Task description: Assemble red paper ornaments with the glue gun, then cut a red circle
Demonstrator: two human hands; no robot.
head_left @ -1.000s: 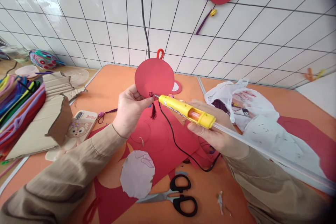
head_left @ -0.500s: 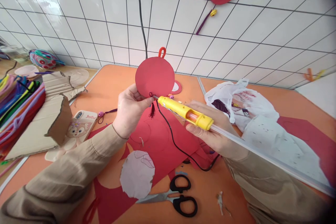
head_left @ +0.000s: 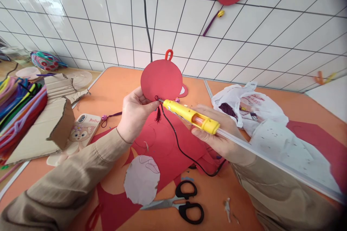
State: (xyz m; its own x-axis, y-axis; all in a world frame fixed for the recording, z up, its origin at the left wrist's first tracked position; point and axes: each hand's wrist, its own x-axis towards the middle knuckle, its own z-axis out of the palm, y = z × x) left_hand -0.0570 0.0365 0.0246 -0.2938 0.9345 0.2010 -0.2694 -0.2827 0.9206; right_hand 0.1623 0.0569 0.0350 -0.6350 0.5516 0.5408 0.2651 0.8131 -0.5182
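Observation:
My left hand (head_left: 137, 115) pinches the lower left edge of a round red paper disc (head_left: 161, 79), held up above the table. An orange-red loop (head_left: 168, 55) stands at the disc's top. From its lower edge hangs a dark red tassel (head_left: 158, 114), its knot beside my left thumb. My right hand (head_left: 221, 133) is closed around a yellow glue gun (head_left: 191, 114), a long clear glue stick (head_left: 252, 148) running out of its back. The gun's nozzle points left and meets the tassel's knot at the disc's edge; whether glue is coming out I cannot tell.
Black-handled scissors (head_left: 187, 202) and a pale paper circle (head_left: 142, 179) lie in front, near red paper (head_left: 162, 148). The gun's black cord (head_left: 176, 138) crosses the paper. At left are a phone (head_left: 84, 130), cardboard (head_left: 40, 126) and pipe cleaners (head_left: 24, 115); at right, a plastic bag (head_left: 260, 104).
The disc has tilted and shifted slightly to the right, with the tassel moving along. Both hands and the glue gun have stayed almost in place.

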